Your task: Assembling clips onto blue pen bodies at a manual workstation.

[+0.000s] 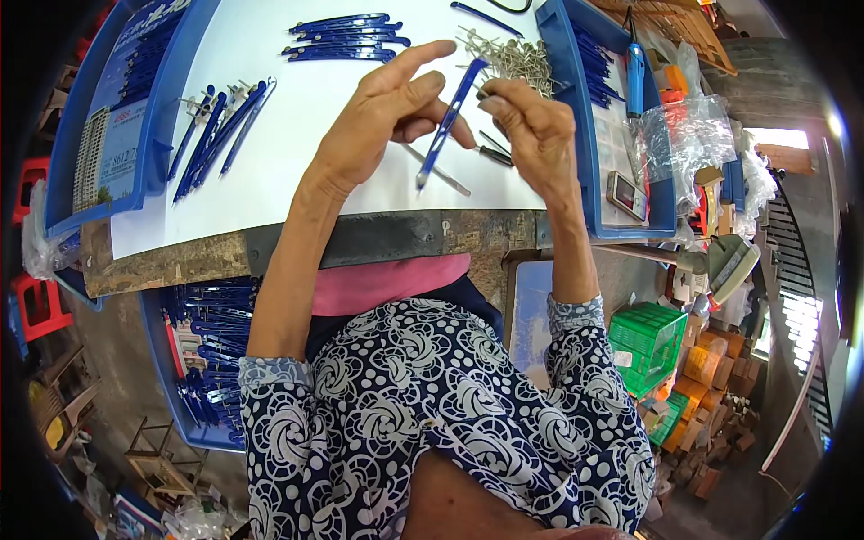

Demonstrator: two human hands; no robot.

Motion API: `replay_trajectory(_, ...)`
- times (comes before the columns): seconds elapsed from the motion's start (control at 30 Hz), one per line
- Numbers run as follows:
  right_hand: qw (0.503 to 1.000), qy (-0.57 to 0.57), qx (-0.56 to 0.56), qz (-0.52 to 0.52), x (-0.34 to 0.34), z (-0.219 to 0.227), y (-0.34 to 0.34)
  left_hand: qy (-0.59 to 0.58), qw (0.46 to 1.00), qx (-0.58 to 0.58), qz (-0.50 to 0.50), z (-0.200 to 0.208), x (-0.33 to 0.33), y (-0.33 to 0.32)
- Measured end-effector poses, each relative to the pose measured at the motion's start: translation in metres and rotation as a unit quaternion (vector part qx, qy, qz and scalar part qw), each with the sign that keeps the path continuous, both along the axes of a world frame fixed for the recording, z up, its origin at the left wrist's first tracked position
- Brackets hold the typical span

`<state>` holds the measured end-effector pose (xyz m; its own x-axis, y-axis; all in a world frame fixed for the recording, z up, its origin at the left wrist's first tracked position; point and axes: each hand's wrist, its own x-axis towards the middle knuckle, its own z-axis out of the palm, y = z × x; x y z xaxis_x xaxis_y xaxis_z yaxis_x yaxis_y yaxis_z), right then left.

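Note:
Over the white-covered table, a narrow blue slotted strip point(441, 142) slants between my hands. My left hand point(364, 126) has its fingers apart; the index finger stretches to the right, and a lower finger passes behind the strip. My right hand point(537, 126) is pinched closed at the strip's upper end, where a small silver bit shows; the exact contact is partly hidden. Under the strip lies a thin silver metal piece point(450, 183), beside a dark slim tool point(495, 155). Behind my right hand is a heap of silver metal parts point(517, 61).
Blue strips form a stacked bundle point(346, 38) at the back and a loose group point(220, 135) at left. Blue trays stand at left point(162, 135) and right point(576, 117). Another tray point(171, 396) of strips sits below the table edge. A green crate point(648, 346) is at lower right.

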<state>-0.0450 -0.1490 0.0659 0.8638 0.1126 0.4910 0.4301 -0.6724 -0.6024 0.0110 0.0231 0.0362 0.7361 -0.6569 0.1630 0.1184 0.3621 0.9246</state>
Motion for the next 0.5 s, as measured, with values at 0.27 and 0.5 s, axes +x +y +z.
replay_trajectory(0.27, 0.996, 0.050, -0.022, 0.069, -0.007, -0.006, 0.017, -0.059, 0.993, 0.030, 0.100, 0.003, 0.006, -0.002)
replay_trajectory(0.5, 0.994, -0.073, -0.072, -0.044, 0.001, -0.015, -0.003, -0.009, 0.998, 0.049, 0.027, -0.003, -0.001, -0.004)
